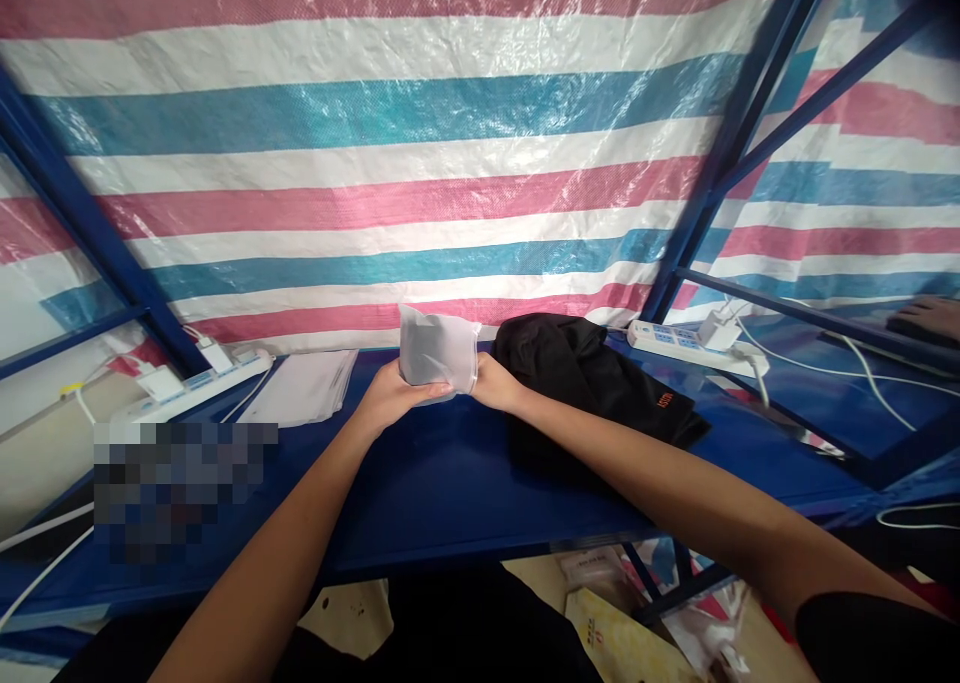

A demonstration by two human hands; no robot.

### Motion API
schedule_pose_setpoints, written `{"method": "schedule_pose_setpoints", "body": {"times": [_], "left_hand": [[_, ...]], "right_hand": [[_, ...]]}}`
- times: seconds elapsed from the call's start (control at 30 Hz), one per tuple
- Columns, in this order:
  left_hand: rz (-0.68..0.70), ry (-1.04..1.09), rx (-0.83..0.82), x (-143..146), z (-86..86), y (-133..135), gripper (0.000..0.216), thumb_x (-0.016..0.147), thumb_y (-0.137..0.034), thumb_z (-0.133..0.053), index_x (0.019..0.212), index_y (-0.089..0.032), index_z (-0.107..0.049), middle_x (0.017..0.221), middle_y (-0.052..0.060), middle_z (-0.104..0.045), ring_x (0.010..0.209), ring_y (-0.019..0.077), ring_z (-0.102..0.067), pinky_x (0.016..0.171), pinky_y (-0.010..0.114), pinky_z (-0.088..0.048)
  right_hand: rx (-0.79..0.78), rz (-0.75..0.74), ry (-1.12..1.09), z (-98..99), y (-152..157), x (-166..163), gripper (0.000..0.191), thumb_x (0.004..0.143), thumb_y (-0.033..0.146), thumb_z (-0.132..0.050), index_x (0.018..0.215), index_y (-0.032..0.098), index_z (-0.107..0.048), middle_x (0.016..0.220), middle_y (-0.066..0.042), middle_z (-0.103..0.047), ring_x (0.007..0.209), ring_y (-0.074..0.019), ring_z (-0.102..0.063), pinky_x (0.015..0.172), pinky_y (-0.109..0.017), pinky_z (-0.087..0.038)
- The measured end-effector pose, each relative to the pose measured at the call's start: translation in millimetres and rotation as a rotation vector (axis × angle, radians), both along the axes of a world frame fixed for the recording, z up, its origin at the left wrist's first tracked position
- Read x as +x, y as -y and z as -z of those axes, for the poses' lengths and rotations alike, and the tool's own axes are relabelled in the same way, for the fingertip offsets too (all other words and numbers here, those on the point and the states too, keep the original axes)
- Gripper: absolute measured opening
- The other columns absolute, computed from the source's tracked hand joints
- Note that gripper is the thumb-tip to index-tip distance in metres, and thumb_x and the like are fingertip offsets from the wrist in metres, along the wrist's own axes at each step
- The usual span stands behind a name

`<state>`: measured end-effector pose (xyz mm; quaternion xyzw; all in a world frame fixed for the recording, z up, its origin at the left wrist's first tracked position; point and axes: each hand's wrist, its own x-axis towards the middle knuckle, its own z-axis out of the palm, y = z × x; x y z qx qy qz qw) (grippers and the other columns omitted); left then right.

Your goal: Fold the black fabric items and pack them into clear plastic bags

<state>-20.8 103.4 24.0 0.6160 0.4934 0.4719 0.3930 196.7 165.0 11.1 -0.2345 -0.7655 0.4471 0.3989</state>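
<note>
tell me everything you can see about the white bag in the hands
The white bag is thin, translucent, crinkly plastic with something dark grey showing through. Roughly rectangular, it is held upright just above the blue shelf. The left hand grips its lower edge, the right hand its right side. A black garment lies just to its right.

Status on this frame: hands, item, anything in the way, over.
Left hand, right hand: both gripping translucent bag, dark contents. Blue table beneath. Black garment beside right hand.
</note>
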Motion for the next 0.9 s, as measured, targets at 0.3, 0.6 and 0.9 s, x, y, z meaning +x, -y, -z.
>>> {"method": "schedule_pose_setpoints", "body": {"times": [0.3, 0.6, 0.9], "left_hand": [[-0.094, 0.275, -0.118, -14.1, -3.6, -6.2, 0.07, 0.07, -0.052, -0.1, 0.127, -0.017, -0.08, 0.129, 0.016, -0.081, 0.125, 0.0377, -0.075, 0.109, 0.049, -0.058], [0.294, 0.127, -0.288, -6.7, -6.9, 4.8, 0.072, 0.081, -0.066, -0.09, 0.136, -0.021, -0.079, 0.132, 0.016, -0.079, 0.126, 0.0387, -0.073, 0.105, 0.046, -0.059], [0.055, 0.023, -0.002, -21.5, -6.9, -7.0, 0.054, 0.087, -0.068, -0.082, 0.108, -0.018, -0.087, 0.112, 0.011, -0.083, 0.11, 0.0325, -0.074, 0.095, 0.038, -0.054]], "right_hand": [[0.074, 0.306, -0.182, -4.8, -7.6, 2.5, 0.046, 0.095, 0.066, -0.074, 0.104, 0.022, -0.081, 0.106, -0.007, -0.077, 0.093, -0.0228, -0.072, 0.091, -0.039, -0.061], [-0.288, 0.213, -0.405, -2.0, -9.2, 5.8, 0.044, 0.082, 0.063, -0.09, 0.086, 0.02, -0.08, 0.087, -0.004, -0.079, 0.076, -0.0202, -0.07, 0.074, -0.033, -0.06], [-0.409, -0.138, -0.049, 5.9, 5.9, -1.9, 0.063, 0.091, 0.079, -0.072, 0.089, 0.016, -0.08, 0.078, -0.004, -0.077, 0.065, -0.0163, -0.068, 0.061, -0.027, -0.053]]}}
